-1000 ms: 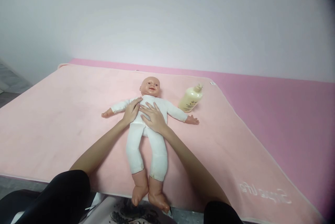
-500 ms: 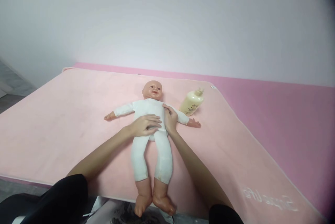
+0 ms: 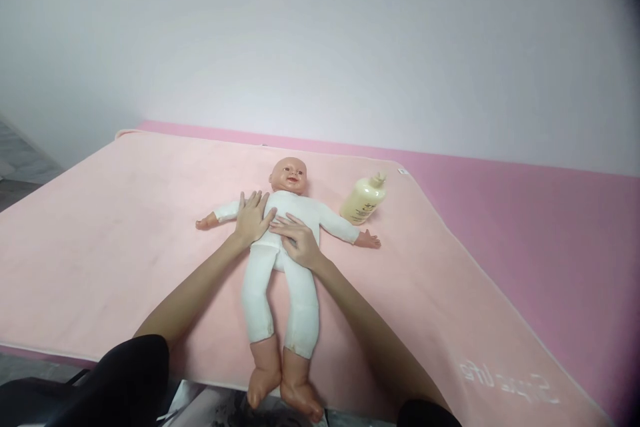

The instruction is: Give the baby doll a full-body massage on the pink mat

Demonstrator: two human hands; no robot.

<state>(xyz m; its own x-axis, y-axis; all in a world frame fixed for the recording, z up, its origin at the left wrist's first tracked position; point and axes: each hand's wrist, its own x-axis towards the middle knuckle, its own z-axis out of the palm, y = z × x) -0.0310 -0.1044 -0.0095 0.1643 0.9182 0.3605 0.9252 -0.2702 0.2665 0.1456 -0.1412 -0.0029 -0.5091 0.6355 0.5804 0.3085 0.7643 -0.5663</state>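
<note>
At the near edge of the counter point(image 3: 75, 260) the doll's bare feet hang just past the pale pink blanket point(image 3: 450, 294), over some dark printed paper below. The doll point(image 3: 287, 214) lies on its back along the middle of the blanket, head toward the far edge, arms spread to either side.

Both hands rest flat on its white torso. The left hand point(image 3: 254, 217) lies on the chest beside the doll's shoulder, fingers point(image 3: 250, 200) spread apart and pointing toward the far edge. The right hand point(image 3: 299, 240) sits lower, across the belly, fingers loosely together and pointing across toward the left hand — neither hand is clamped on anything.

This differs from half a second ago: then the left hand lay across the belly and the right hand was up at the doll's other shoulder. The two have swapped places, as they also had between the two earlier pictures. I judge this to be an alternating stroke over the chest and belly, well under way. The doll itself has hardly shifted.

Farther off, a cream lotion bottle point(image 3: 364, 199) lies on its side just beyond the doll's outstretched arm, untouched — the blanket's far right corner is near it.
</note>
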